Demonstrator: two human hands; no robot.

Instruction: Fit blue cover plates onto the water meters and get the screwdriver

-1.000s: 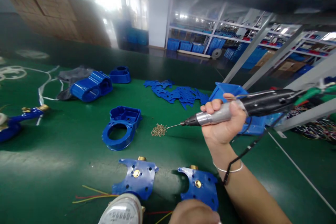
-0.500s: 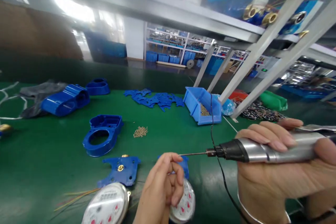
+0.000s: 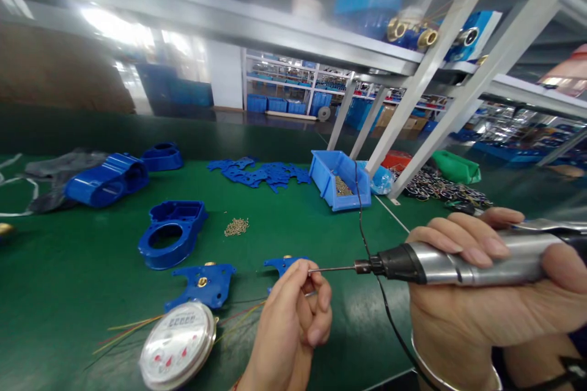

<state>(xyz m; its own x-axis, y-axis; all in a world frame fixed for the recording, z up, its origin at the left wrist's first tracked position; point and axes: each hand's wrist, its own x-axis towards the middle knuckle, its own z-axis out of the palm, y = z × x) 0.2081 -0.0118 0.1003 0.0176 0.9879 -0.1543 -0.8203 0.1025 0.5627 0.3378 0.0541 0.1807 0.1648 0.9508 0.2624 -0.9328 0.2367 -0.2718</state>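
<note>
Entry: our right hand (image 3: 481, 311) is wrapped around the electric screwdriver (image 3: 458, 259); our left hand (image 3: 293, 317), fingers pinched together, touches its bit tip. Risk: whatever they pinch may slip off the tip.

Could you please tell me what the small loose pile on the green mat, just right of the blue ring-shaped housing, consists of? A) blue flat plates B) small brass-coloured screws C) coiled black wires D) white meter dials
B: the pile is a heap of tiny brass-coloured screws beside the blue ring-shaped housing on the green mat.
</note>
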